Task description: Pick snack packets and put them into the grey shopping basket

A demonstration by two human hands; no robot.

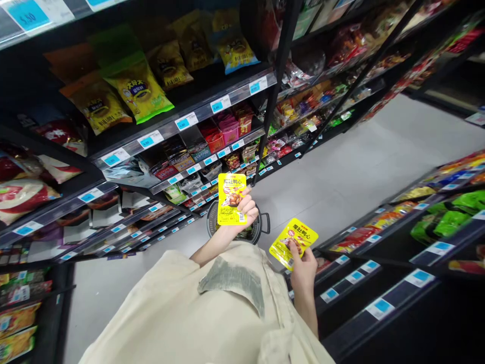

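My left hand (pixel 247 207) is closed on a yellow snack packet (pixel 229 194), gripping its right edge so the printed front faces up at me. In my right hand (pixel 305 263) is another yellow snack packet (pixel 282 247) with the same print, tilted and pinched at its lower right side. Below the left hand, on the floor, stands a dark round basket (pixel 260 237) with slotted sides and a handle; the left packet and forearm cover much of it. What lies inside the basket is mostly hidden.
A tall shelf (pixel 212 114) with yellow snack bags (pixel 138 88), small boxes and blue price tags rises ahead and to the left. On the right, another low shelf (pixel 394 227) of bagged snacks runs alongside. Grey floor (pixel 341 151) stretches between them.
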